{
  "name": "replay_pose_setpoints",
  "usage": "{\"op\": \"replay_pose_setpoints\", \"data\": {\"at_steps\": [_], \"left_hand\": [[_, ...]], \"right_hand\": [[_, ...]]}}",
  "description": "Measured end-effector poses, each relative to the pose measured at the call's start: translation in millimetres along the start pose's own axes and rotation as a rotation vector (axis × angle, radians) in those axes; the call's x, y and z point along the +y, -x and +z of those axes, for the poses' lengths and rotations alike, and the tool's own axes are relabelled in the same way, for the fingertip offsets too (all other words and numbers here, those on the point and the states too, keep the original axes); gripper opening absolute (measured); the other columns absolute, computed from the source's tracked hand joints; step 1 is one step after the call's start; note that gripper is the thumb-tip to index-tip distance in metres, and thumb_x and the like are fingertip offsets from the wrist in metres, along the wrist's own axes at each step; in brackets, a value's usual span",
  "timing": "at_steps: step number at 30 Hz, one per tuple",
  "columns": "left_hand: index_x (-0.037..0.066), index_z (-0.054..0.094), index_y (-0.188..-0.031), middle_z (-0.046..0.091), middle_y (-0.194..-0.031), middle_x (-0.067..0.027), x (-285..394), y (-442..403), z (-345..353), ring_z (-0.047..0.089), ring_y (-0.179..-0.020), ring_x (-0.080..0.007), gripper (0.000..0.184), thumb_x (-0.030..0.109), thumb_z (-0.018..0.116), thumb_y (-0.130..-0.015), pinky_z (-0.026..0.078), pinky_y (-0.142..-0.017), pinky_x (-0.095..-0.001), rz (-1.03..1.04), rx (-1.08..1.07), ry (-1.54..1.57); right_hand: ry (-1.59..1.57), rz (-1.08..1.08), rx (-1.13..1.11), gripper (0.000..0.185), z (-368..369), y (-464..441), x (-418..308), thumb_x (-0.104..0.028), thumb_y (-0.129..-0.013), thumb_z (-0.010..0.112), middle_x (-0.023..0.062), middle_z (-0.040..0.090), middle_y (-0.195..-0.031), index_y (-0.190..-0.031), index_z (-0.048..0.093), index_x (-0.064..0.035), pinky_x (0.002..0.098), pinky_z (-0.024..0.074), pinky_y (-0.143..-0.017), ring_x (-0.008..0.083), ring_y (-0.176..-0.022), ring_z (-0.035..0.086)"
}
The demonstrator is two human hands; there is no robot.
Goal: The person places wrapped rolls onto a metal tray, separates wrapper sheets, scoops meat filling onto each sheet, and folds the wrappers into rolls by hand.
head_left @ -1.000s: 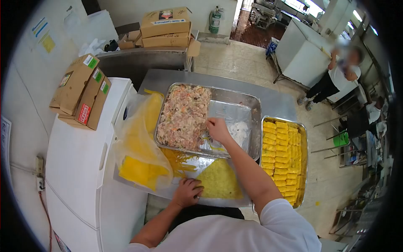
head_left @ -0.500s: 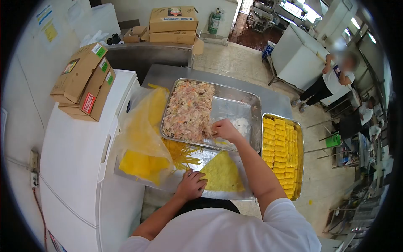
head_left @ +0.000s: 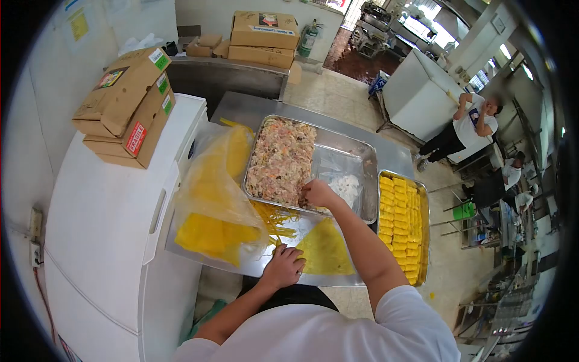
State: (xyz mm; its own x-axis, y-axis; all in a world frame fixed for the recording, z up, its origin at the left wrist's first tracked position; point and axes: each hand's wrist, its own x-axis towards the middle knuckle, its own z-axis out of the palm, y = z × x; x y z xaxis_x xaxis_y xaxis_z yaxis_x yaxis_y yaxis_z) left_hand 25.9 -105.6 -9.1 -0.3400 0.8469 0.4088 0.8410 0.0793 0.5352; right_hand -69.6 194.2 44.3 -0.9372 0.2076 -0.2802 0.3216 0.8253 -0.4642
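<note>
Rectangular metal trays [head_left: 369, 187]: two; one bearing pinkish chopped filling [head_left: 283, 160], one yellow rolls [head_left: 398, 223].
Triangular yellow wrapper [head_left: 327, 250]: one, flat on grey steel table [head_left: 395, 154].
Right hand [head_left: 317, 193]: fingers bunched at filling's edge; grip cannot be told.
Left hand [head_left: 282, 268]: fingers bent at wrapper's edge; grip unclear.
Obstruction: right forearm [head_left: 360, 241] overhangs wrapper's side.

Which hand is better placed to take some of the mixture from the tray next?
The right hand, probably: it is at the edge of the mixture in the tray, while the left hand is by the corner of the yellow sheet, outside the tray.
</note>
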Motion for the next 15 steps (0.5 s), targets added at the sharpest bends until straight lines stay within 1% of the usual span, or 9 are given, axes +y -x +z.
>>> {"op": "replay_pose_setpoints", "data": {"at_steps": [2, 5, 8, 11, 14, 15], "left_hand": [[0.012, 0.074, -0.097, 0.071, -0.120, -0.0089, 1, -1, -3, 0.061, -0.122, -0.0284, 0.015, 0.023, 0.070, -0.088, 0.038, -0.114, -0.0568, 0.007, -0.013, -0.018], [0.013, 0.074, -0.097, 0.070, -0.120, -0.0086, 2, 0, -2, 0.061, -0.121, -0.0283, 0.015, 0.023, 0.071, -0.087, 0.038, -0.115, -0.0570, 0.008, -0.022, -0.019], [0.013, 0.074, -0.099, 0.071, -0.119, -0.0080, 0, 1, 3, 0.062, -0.121, -0.0272, 0.016, 0.023, 0.071, -0.087, 0.038, -0.114, -0.0574, 0.000, -0.024, -0.023], [0.013, 0.075, -0.103, 0.071, -0.119, -0.0070, 1, 0, 5, 0.062, -0.122, -0.0256, 0.019, 0.023, 0.071, -0.088, 0.038, -0.115, -0.0579, -0.024, -0.016, -0.027], [0.014, 0.077, -0.104, 0.072, -0.119, -0.0057, 5, 0, 4, 0.065, -0.120, -0.0235, 0.019, 0.022, 0.075, -0.087, 0.038, -0.115, -0.0574, -0.040, -0.012, -0.053], [0.014, 0.077, -0.104, 0.073, -0.119, -0.0051, 6, -1, 4, 0.066, -0.120, -0.0227, 0.020, 0.022, 0.077, -0.086, 0.038, -0.115, -0.0571, -0.044, -0.012, -0.063]], "right_hand": [[0.102, -0.123, -0.034, 0.024, 15, -7, 12, -0.019, -0.089, 0.067, 0.0285, 0.072, -0.090, -0.099, 0.079, -0.0014, 0.0493, 0.0572, -0.080, 0.0442, -0.083, 0.071], [-0.044, -0.083, -0.231, 0.023, -12, 9, -9, -0.019, -0.093, 0.066, 0.0199, 0.077, -0.089, -0.102, 0.080, -0.0016, 0.0470, 0.0562, -0.077, 0.0347, -0.076, 0.068], [-0.376, -0.007, -0.375, 0.021, -39, 16, -2, -0.015, -0.098, 0.065, 0.0074, 0.078, -0.098, -0.108, 0.079, -0.0028, 0.0402, 0.0558, -0.075, 0.0243, -0.079, 0.063], [-0.718, 0.036, -0.405, 0.022, -58, 32, 6, -0.009, -0.102, 0.063, 0.0031, 0.076, -0.112, -0.118, 0.076, -0.0012, 0.0359, 0.0567, -0.079, 0.0201, -0.089, 0.067], [-1.264, 0.140, -0.434, 0.020, -47, 40, 42, -0.007, -0.102, 0.068, 0.0068, 0.075, -0.116, -0.120, 0.074, 0.0003, 0.0374, 0.0610, -0.080, 0.0210, -0.097, 0.073], [-1.333, 0.138, -0.415, 0.022, -48, 53, 41, -0.008, -0.103, 0.068, 0.0078, 0.075, -0.116, -0.122, 0.073, 0.0011, 0.0371, 0.0612, -0.080, 0.0205, -0.097, 0.073]]}}
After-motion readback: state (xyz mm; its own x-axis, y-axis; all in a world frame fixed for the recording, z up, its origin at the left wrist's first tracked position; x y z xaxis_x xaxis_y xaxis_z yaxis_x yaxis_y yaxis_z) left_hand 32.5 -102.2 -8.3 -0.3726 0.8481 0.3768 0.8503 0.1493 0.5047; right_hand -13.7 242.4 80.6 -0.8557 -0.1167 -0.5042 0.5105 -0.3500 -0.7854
